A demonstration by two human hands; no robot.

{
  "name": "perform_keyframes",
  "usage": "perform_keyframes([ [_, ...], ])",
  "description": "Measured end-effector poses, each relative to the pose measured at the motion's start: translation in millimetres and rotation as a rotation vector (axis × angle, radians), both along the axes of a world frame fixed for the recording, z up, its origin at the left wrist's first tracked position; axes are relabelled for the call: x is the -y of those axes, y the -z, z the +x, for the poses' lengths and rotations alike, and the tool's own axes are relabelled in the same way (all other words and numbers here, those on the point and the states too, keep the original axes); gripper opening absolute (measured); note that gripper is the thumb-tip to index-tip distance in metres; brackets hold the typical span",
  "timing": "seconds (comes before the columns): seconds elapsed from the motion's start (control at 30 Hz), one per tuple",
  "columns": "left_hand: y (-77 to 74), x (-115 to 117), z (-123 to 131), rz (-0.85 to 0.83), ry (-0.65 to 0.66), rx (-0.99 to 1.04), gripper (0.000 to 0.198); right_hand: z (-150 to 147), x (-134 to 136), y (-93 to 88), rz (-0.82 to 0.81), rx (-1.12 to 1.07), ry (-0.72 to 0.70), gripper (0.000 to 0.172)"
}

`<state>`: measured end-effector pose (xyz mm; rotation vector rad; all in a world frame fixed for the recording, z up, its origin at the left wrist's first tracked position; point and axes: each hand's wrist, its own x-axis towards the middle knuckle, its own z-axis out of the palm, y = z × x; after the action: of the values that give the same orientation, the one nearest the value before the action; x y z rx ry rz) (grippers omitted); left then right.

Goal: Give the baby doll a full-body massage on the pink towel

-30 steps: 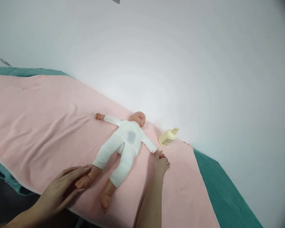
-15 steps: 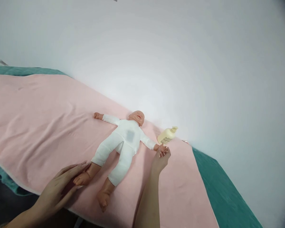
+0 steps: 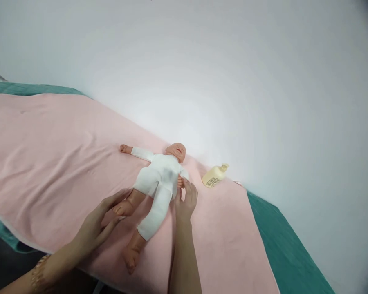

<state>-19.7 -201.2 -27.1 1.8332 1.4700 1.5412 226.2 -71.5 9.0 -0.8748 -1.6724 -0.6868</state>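
Observation:
A baby doll (image 3: 164, 171) in a white suit lies on its back on a pink blanket (image 3: 233, 228), its head toward the wall. My left hand (image 3: 106, 214) is curved round the doll's foot on the left side, and that leg is bent up toward the body. With my right hand (image 3: 187, 200) I hold the doll's hand on the right side, folded in beside its torso. The doll's other arm is stretched out to the left, and its other leg points toward me.
A pale yellow pump bottle (image 3: 214, 176) stands to the right of the doll, near the wall (image 3: 202, 73). Green cloth (image 3: 282, 232) shows beyond the blanket at the right and at the far left.
My left hand has pushed the doll's foot up toward its body, bending the leg. My right hand has brought the doll's stretched arm inward to its torso.

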Motion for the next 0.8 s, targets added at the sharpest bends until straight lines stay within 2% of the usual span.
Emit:
perform_keyframes([
  [0.1, -10.4, -19, 1, 0.034, 0.023, 0.019, 0.051, -4, 0, -0.9, -0.040, 0.092, -0.078, 0.036],
  [0.2, -24.0, -35, 1, -0.003, 0.056, 0.041, 0.055, -6, -1, -0.9, -0.092, 0.138, -0.144, 0.033],
  [0.37, -43.1, -48, 3, -0.049, 0.063, 0.045, 0.058, -8, -2, -1.1, -0.150, 0.159, -0.198, 0.032],
  [0.6, -41.7, -45, 7, -0.046, 0.083, 0.078, 0.058, -8, -1, -0.7, -0.199, 0.164, -0.214, 0.031],
  [0.8, -42.5, -34, 4, -0.074, 0.086, 0.068, 0.059, -4, -2, -0.8, -0.097, 0.100, -0.102, 0.029],
])
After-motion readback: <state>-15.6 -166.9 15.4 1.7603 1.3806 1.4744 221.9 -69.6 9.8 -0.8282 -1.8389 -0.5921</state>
